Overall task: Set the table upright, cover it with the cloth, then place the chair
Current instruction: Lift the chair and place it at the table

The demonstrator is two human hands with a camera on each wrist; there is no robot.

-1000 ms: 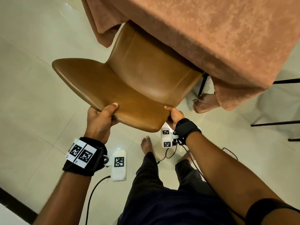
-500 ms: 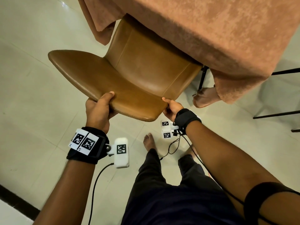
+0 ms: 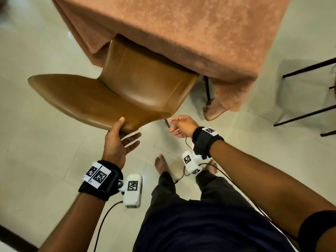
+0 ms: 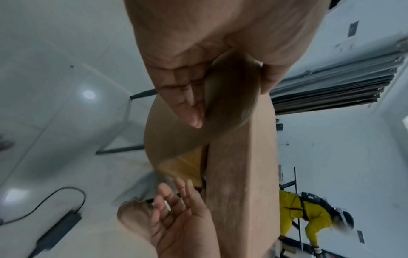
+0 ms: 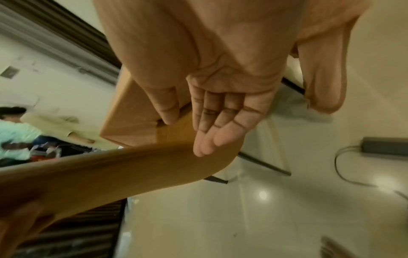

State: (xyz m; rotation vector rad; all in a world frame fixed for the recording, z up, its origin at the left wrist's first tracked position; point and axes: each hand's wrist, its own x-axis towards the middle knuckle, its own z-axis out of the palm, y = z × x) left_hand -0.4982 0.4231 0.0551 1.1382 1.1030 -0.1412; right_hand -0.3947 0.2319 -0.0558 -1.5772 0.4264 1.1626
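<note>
The table stands upright under a rust-orange cloth (image 3: 181, 24) that hangs over its edges, with one black leg (image 3: 207, 90) showing. A tan leather chair (image 3: 127, 91) has its seat pushed under the table's near side. My left hand (image 3: 128, 132) has its thumb on the top edge of the chair back (image 4: 234, 87) and straight fingers (image 3: 133, 140) below it. My right hand (image 3: 171, 126) is open, palm up, just right of the backrest corner and apart from it. The right wrist view shows its fingers (image 5: 212, 125) straight above the chair back (image 5: 110, 171).
My bare feet (image 3: 161, 164) stand on the glossy tiled floor just behind the chair. A black metal frame (image 3: 309, 88) stands at the right. A power adapter with cable (image 5: 384, 144) lies on the floor. Other people (image 4: 309, 214) are in the background.
The chair has slid further under the table. My right hand has let go of the chair back and pulled away. My left hand's fingers have straightened, and only the thumb stays on the edge.
</note>
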